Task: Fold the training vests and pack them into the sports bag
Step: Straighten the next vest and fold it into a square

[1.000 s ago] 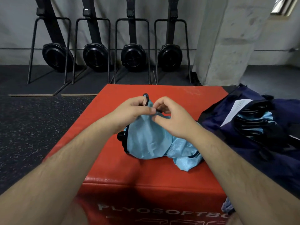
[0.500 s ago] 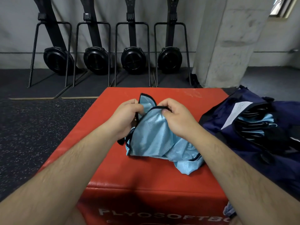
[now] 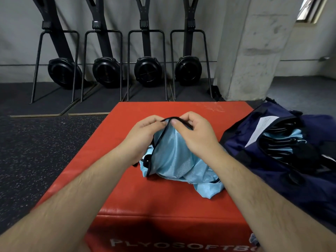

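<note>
A light blue training vest [image 3: 174, 157] with black trim lies crumpled on the red plyo box [image 3: 145, 202]. My left hand [image 3: 145, 131] and my right hand [image 3: 194, 135] both pinch the vest's black-edged top, close together, lifting it a little off the box. To the right stands the open navy sports bag [image 3: 272, 171], with several folded blue vests [image 3: 283, 139] stacked inside and a white label showing.
Several black machines [image 3: 145, 70] on stands line the back wall. A concrete pillar [image 3: 254, 48] rises behind the bag. Dark speckled rubber floor [image 3: 36, 151] surrounds the box on the left. A scrap of blue fabric [image 3: 254, 240] shows at the box's lower right.
My hands have shifted their hold along the vest's black trim and drawn the top edge up between them. The cloth now hangs smoother under my fingers.
</note>
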Demonstrator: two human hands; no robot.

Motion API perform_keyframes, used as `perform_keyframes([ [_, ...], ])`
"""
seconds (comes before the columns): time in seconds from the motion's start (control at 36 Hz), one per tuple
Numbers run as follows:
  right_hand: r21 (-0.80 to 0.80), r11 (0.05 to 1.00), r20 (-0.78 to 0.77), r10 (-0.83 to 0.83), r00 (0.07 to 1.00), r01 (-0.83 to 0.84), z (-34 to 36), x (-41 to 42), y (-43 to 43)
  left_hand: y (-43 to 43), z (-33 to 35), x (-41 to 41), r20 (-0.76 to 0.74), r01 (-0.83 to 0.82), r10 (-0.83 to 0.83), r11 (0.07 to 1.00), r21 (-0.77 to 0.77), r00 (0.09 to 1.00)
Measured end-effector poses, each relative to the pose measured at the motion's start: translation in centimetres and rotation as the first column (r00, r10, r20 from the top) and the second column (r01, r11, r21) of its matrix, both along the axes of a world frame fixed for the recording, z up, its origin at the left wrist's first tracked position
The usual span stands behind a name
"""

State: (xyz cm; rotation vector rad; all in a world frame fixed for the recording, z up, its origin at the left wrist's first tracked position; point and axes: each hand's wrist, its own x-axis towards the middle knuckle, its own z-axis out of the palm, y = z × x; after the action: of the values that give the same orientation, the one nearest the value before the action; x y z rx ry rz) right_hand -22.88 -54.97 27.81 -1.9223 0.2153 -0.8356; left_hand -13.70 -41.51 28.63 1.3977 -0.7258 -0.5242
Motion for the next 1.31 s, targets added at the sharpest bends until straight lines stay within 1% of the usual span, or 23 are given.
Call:
perform_keyframes([
  [0.06,-0.013,0.999,0.005,-0.031,1.000,0.031,-0.2,0.1,0.1,0.0,0.0,0.1,0.059,0.003,-0.003,1.000,0.011,0.998],
  [0.11,-0.042,0.998,0.004,-0.045,0.999,0.045,-0.3,0.2,0.0,0.0,-0.1,0.1,0.160,0.014,-0.019,0.999,0.029,0.987],
  [0.22,-0.143,0.989,-0.007,-0.048,0.999,0.046,-0.3,0.1,-0.2,0.1,-0.1,-0.1,0.300,0.046,-0.053,0.999,0.028,0.953],
  [0.33,-0.074,0.983,-0.104,0.161,0.982,-0.169,0.7,-0.1,-0.7,0.3,0.1,0.1,0.450,0.009,-0.037,0.998,0.063,0.892],
  [0.39,-0.105,0.972,-0.187,0.190,0.964,-0.212,1.3,-0.4,-1.1,0.4,0.3,0.3,0.488,-0.028,-0.005,0.998,0.061,0.873],
  [0.47,-0.268,0.947,-0.292,0.094,0.952,-0.176,2.1,-1.2,-1.7,1.0,1.0,0.9,0.495,-0.097,0.074,0.995,0.020,0.865],
  [0.58,-0.433,0.888,-0.409,-0.040,0.911,-0.155,2.4,-1.7,-2.9,2.7,2.1,2.7,0.445,-0.229,0.232,0.972,-0.062,0.865],
  [0.64,-0.453,0.878,-0.471,-0.087,0.878,-0.156,2.3,-1.7,-3.6,3.8,2.8,4.0,0.418,-0.312,0.317,0.946,-0.082,0.851],
  [0.69,-0.432,0.886,-0.525,-0.092,0.846,-0.171,2.5,-1.8,-4.3,5.0,3.7,5.2,0.381,-0.367,0.370,0.927,-0.084,0.847],
  [0.78,-0.455,0.864,-0.575,-0.099,0.812,-0.217,3.0,-1.8,-4.8,6.5,4.9,6.3,0.320,-0.383,0.381,0.922,-0.060,0.867],
  [0.83,-0.452,0.846,-0.631,-0.081,0.771,-0.282,3.1,-1.3,-4.6,7.2,5.5,6.6,0.270,-0.349,0.346,0.936,-0.036,0.899],
  [0.92,-0.405,0.822,-0.659,0.042,0.751,-0.401,2.8,-0.3,-3.4,7.2,5.1,6.5,0.183,-0.284,0.274,0.958,0.033,0.944],
  [0.97,-0.369,0.809,-0.666,0.113,0.738,-0.457,2.3,0.8,-2.4,6.6,4.0,6.0,0.177,-0.269,0.249,0.958,0.100,0.952],
  [1.0,-0.349,0.805,-0.690,0.126,0.713,-0.480,1.9,1.3,-1.9,6.1,3.2,5.6,0.206,-0.282,0.250,0.949,0.141,0.946],
  [1.06,-0.295,0.800,-0.770,0.124,0.626,-0.522,0.9,1.9,-1.2,5.1,1.4,5.1,0.312,-0.322,0.239,0.914,0.248,0.919],
  [1.11,-0.235,0.813,-0.831,0.116,0.544,-0.533,-0.4,1.8,-1.0,4.4,-0.7,4.8,0.399,-0.313,0.144,0.861,0.400,0.906],
  [1.17,-0.155,0.869,-0.852,0.122,0.509,-0.469,-1.4,1.6,-1.7,4.2,-2.8,4.6,0.426,-0.284,0.031,0.788,0.546,0.904],
  [1.19,-0.138,0.891,-0.851,0.117,0.512,-0.433,-1.7,1.6,-2.2,4.1,-3.6,4.6,0.430,-0.273,-0.014,0.753,0.599,0.903],
  [1.22,-0.171,0.900,-0.834,0.086,0.546,-0.402,-2.0,1.8,-2.8,4.0,-4.2,4.6,0.439,-0.267,-0.058,0.719,0.641,0.897],
  [1.25,-0.235,0.900,-0.801,0.035,0.598,-0.368,-2.4,2.2,-3.6,3.8,-4.6,4.7,0.455,-0.266,-0.101,0.692,0.671,0.885],
  [1.31,-0.369,0.884,-0.708,-0.066,0.703,-0.288,-3.2,2.9,-5.0,3.6,-5.0,4.8,0.481,-0.264,-0.156,0.672,0.692,0.863],
])
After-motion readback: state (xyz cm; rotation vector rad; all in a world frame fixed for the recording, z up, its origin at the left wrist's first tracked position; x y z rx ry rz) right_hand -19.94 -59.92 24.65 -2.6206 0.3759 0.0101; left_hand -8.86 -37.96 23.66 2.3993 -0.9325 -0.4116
